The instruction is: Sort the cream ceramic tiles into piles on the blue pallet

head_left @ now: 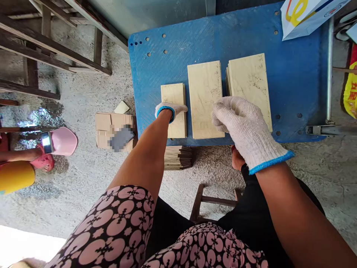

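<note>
Three groups of pale beige tiles lie on a blue cart platform [212, 37]. My left hand [170, 109], in a white knit glove with a blue cuff, presses down on the small left tile [174, 95]. My right hand [241, 123], gloved the same way, is curled over the gap between the middle tile [205, 93] and the right stack of tiles [249, 80], its fingers touching the edge there. Whether it grips a tile is hidden by the glove.
More tiles are stacked on the concrete floor under the cart's near edge [178, 157]. A cardboard box [111, 128] lies at left. Another person's pink sandal [60, 141] and foot are at far left. A wooden stool [214, 203] stands between my legs. A printed bag [304, 15] sits top right.
</note>
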